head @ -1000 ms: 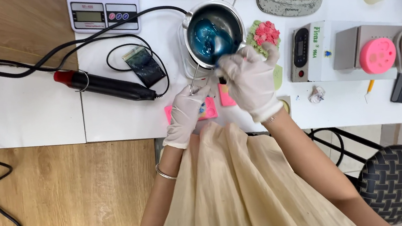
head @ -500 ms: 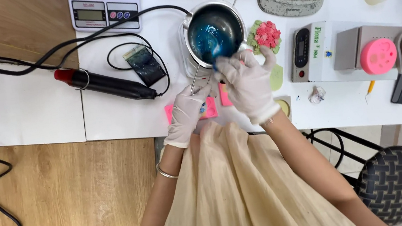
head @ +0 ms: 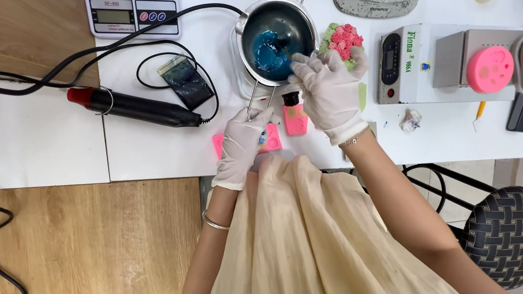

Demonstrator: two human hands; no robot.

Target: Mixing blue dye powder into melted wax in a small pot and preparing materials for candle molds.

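A small metal pot (head: 300,18) holding blue liquid (head: 268,50) stands on the white table. My right hand (head: 330,92), in a white glove, is at the pot's near rim, its fingers closed on a thin stirring stick (head: 288,58) that dips into the liquid. My gloved left hand (head: 242,142) grips the end of the pot's wire handle (head: 254,100). Pink silicone moulds (head: 297,121) lie between my hands, partly hidden under the left one. A small dark-capped bottle (head: 291,99) stands by them.
A black and red heat gun (head: 136,108) with its cable lies to the left, a kitchen scale (head: 133,12) behind it. A pink flower piece (head: 344,40), a white device (head: 407,62) and a pink round mould (head: 489,69) sit to the right. A woven stool (head: 510,235) stands below.
My right hand has shifted slightly around the pot's rim and the blue liquid has moved to the pot's left side. My left hand stays on the handle.
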